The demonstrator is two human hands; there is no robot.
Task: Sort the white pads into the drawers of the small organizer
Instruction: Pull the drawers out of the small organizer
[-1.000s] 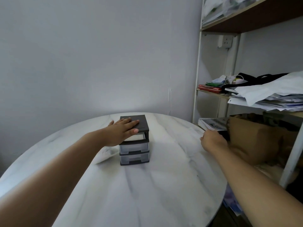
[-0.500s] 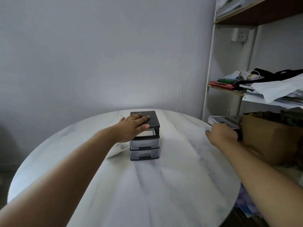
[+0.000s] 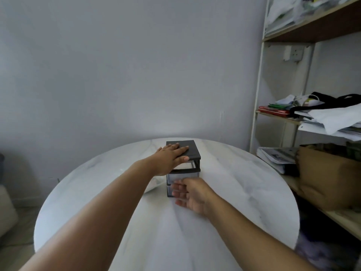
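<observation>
The small organizer (image 3: 192,151) has a black frame and clear drawers, and stands on the far middle of the round white marble table (image 3: 244,182). My left hand (image 3: 170,157) lies flat on its black top, fingers apart. My right hand (image 3: 192,194) is blurred in front of the lower drawers, fingers spread at the drawer fronts and covering the bottom one. White pads (image 3: 155,184) lie on the table just left of the organizer, mostly hidden behind my left forearm.
A white-framed shelf unit (image 3: 257,114) stands close to the table's right side, loaded with papers, a black bag and red folders. A brown bag (image 3: 328,177) and stacked booklets (image 3: 277,157) sit on its lower shelf. A plain wall is behind the table.
My right hand left the shelf edge at the right and swung left to the front of the organizer's lower drawers. My left hand stayed on the organizer's top. The camera tilted slightly.
</observation>
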